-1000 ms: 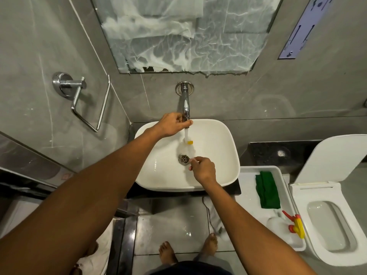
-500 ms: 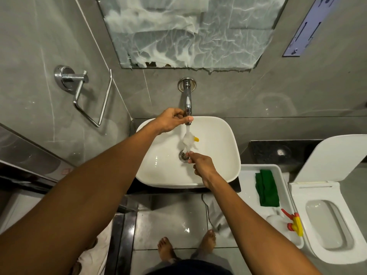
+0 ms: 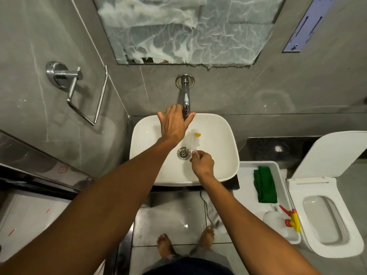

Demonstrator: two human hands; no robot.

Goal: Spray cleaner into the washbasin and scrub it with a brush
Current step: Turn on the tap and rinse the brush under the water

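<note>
No legible txt; brush [image 3: 193,140] in basin [image 3: 222,151].

One washbasin [image 3: 218,151], one tap [image 3: 186,96], one brush [image 3: 193,140], one spray bottle [image 3: 278,221], one green cloth [image 3: 265,184], one tray [image 3: 246,175], one toilet [image 3: 325,215], two hands: left [image 3: 173,125], right [image 3: 202,163].

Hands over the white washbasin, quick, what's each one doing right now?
Left hand: open, fingers spread against the chrome wall tap, gripping nothing.
Right hand: closed on the white bottle brush with yellow tip.
</note>
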